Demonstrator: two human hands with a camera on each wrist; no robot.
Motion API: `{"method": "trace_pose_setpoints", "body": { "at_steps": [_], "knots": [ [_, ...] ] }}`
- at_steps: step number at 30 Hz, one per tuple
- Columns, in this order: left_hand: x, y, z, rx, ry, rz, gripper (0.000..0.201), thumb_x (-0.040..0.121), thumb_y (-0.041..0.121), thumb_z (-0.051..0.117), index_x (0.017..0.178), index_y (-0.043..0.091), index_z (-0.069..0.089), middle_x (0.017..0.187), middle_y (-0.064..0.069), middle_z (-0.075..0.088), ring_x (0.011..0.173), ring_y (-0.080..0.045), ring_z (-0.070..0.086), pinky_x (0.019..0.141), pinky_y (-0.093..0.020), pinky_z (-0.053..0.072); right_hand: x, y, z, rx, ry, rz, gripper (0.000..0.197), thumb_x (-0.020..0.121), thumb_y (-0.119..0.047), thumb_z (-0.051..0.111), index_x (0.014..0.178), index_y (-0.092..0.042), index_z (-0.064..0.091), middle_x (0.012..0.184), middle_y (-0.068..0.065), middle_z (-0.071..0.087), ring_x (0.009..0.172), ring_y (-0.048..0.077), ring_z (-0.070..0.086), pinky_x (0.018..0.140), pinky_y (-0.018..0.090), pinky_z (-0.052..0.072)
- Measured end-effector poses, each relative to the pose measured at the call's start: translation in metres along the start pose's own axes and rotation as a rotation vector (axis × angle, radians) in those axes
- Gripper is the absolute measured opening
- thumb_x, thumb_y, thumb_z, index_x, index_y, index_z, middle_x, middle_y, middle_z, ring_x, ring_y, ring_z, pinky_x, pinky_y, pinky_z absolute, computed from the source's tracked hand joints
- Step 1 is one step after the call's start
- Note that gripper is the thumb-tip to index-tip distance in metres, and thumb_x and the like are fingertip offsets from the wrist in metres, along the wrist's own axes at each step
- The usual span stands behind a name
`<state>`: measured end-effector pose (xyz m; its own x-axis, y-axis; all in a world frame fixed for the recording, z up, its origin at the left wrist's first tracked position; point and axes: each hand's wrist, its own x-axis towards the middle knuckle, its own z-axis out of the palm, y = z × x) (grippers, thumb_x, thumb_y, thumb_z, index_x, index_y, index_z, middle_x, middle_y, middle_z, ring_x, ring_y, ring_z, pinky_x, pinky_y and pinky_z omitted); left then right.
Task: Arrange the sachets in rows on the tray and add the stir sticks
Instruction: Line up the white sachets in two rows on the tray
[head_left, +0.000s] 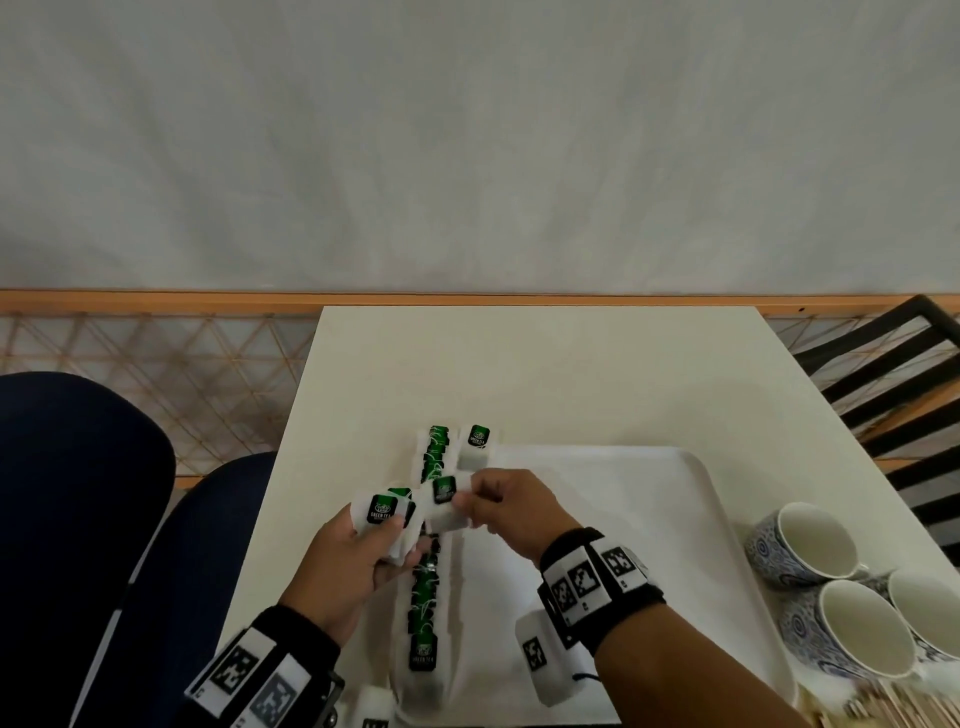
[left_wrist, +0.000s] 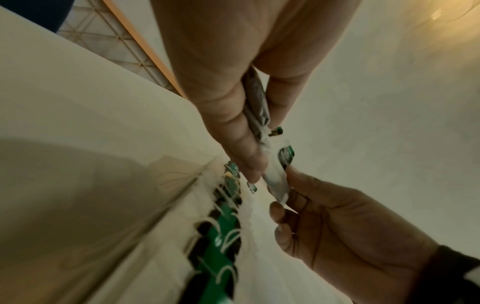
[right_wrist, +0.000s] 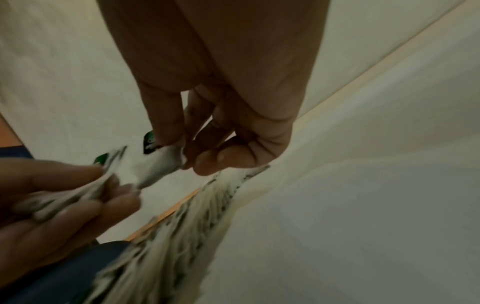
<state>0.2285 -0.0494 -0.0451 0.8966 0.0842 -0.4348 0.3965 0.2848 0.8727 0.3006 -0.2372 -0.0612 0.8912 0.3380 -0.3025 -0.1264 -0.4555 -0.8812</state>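
A white tray (head_left: 649, 509) lies on the cream table. Along its left edge runs a row of overlapping green-and-white tea sachets (head_left: 427, 597), with one more sachet (head_left: 477, 444) at the far end. My left hand (head_left: 358, 556) grips a small stack of sachets (head_left: 383, 514) above that row. My right hand (head_left: 498, 506) pinches a single sachet (head_left: 444, 501) between thumb and fingers, close to the stack. The left wrist view shows the stack (left_wrist: 257, 107) edge-on and the pinched sachet (left_wrist: 278, 174). In the right wrist view the pinched sachet (right_wrist: 161, 164) hangs below my fingers (right_wrist: 166, 123).
Three blue-patterned cups (head_left: 852, 597) stand to the right of the tray. Wooden stir sticks (head_left: 893, 709) lie at the lower right corner. A black chair (head_left: 893, 395) is at the right, a dark blue seat (head_left: 78, 493) at the left.
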Motion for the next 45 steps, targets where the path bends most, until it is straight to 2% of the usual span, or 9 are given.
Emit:
{"method": "trace_pose_setpoints", "body": {
  "at_steps": [6,12,18,22,29,34,37,41,45],
  "knots": [
    [0.002,-0.002,-0.008,-0.024,0.041,-0.004,0.021,0.096,0.002,0.049,0.112,0.004,0.063,0.104,-0.018,0.072,0.094,-0.037,0.069,0.085,-0.041,0.057,0.032,0.013,-0.018,-0.203,0.333,0.129,0.029,0.092,-0.032,0.06,0.069,-0.015,0.055,0.07,0.0,0.059,0.072,0.019,0.052,0.067,0.026,0.042],
    [0.001,-0.004,-0.008,-0.025,0.013,0.011,0.021,0.095,0.002,0.051,0.114,0.002,0.061,0.106,-0.02,0.071,0.091,-0.036,0.071,0.08,-0.038,0.059,0.056,0.011,-0.01,-0.267,0.321,0.275,0.037,0.092,-0.037,0.059,0.061,-0.024,0.043,0.066,-0.008,0.049,0.076,0.02,0.051,0.068,0.024,0.038],
    [0.0,-0.005,-0.01,-0.026,0.021,0.01,0.022,0.096,0.003,0.05,0.114,0.003,0.062,0.103,-0.02,0.072,0.095,-0.038,0.069,0.085,-0.042,0.057,0.061,0.01,-0.001,-0.219,0.398,0.359,0.019,0.088,-0.04,0.065,0.088,-0.024,0.053,0.102,0.001,0.064,0.083,0.019,0.055,0.07,0.027,0.042],
    [-0.001,-0.007,-0.011,-0.018,0.025,-0.003,0.021,0.095,0.004,0.051,0.113,0.003,0.063,0.103,-0.022,0.071,0.099,-0.042,0.067,0.089,-0.046,0.055,0.06,0.007,-0.001,-0.208,0.419,0.39,0.026,0.088,-0.042,0.064,0.089,-0.019,0.051,0.098,0.005,0.063,0.085,0.022,0.056,0.07,0.029,0.043],
    [-0.002,-0.006,-0.009,-0.053,0.016,-0.024,0.02,0.095,0.003,0.051,0.111,0.002,0.064,0.102,-0.022,0.071,0.096,-0.041,0.068,0.075,-0.035,0.059,0.065,0.007,0.001,-0.223,0.416,0.377,0.022,0.092,-0.041,0.057,0.078,-0.027,0.05,0.094,0.001,0.066,0.085,0.02,0.06,0.075,0.031,0.05],
    [-0.001,-0.002,-0.005,-0.118,0.037,-0.037,0.016,0.095,0.001,0.051,0.102,-0.004,0.064,0.099,-0.021,0.072,0.098,-0.042,0.067,0.073,-0.034,0.061,0.051,0.0,-0.003,-0.104,0.471,0.273,0.021,0.09,-0.04,0.059,0.094,-0.02,0.053,0.09,-0.002,0.063,0.084,0.019,0.058,0.072,0.029,0.045],
    [-0.001,0.0,-0.003,-0.142,0.049,-0.037,0.014,0.095,0.002,0.051,0.09,-0.002,0.062,0.089,-0.016,0.073,0.1,-0.039,0.066,0.082,-0.041,0.058,0.029,-0.012,0.0,-0.034,0.315,0.068,0.025,0.09,-0.045,0.061,0.081,-0.022,0.057,0.082,-0.007,0.064,0.078,0.011,0.059,0.072,0.025,0.046],
    [-0.003,0.003,0.001,-0.121,0.014,-0.025,0.02,0.097,0.005,0.047,0.103,-0.003,0.064,0.101,-0.02,0.072,0.1,-0.036,0.066,0.089,-0.046,0.052,-0.002,-0.026,0.006,0.115,-0.119,0.017,0.023,0.084,-0.051,0.066,0.085,-0.027,0.068,0.083,-0.006,0.071,0.073,0.004,0.062,0.069,0.018,0.046],
    [-0.005,0.004,0.006,-0.073,-0.012,-0.009,0.023,0.099,0.006,0.044,0.107,0.002,0.065,0.102,-0.018,0.072,0.095,-0.029,0.069,0.074,-0.033,0.058,-0.01,-0.021,0.014,0.168,-0.129,-0.029,0.014,0.086,-0.035,0.071,0.074,-0.028,0.068,0.063,-0.013,0.063,0.061,-0.003,0.057,0.061,0.008,0.042]
  ]
}}
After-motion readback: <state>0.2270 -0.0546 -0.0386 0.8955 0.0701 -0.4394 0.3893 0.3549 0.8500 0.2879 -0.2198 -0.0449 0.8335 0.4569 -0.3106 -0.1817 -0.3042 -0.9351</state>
